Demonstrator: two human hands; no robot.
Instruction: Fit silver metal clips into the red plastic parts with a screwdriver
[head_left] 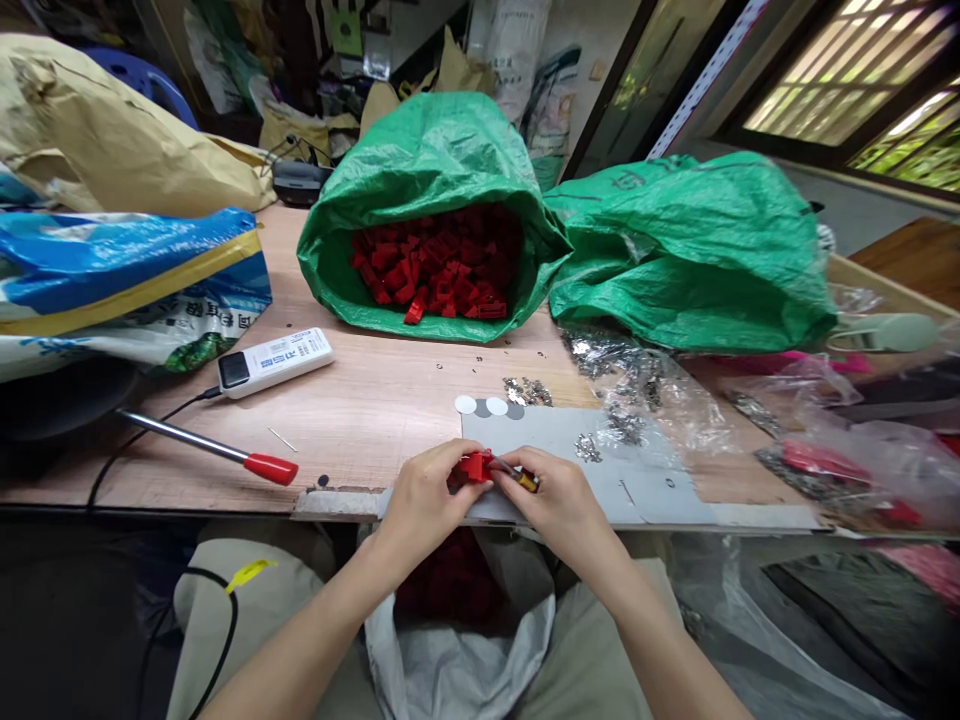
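My left hand (424,497) is closed around a small red plastic part (475,465) above the front edge of the table. Pinched in my right hand (559,495) is a small tool with a yellow-and-black handle (528,481) and a thin metal shaft, its tip up against the red part. Fingers hide much of both things. Under my hands lies a grey sheet (540,430) with a little heap of small metal pieces (588,447) on it. Between my knees, a whitish sack (457,670) hangs open with red parts inside.
A green sack (450,150) full of red parts lies open at the back, beside another green sack (690,250). To the right is a clear plastic bag of metal pieces (637,400). At left are a white power bank (276,362) with a cable and a red-tipped lever (270,468).
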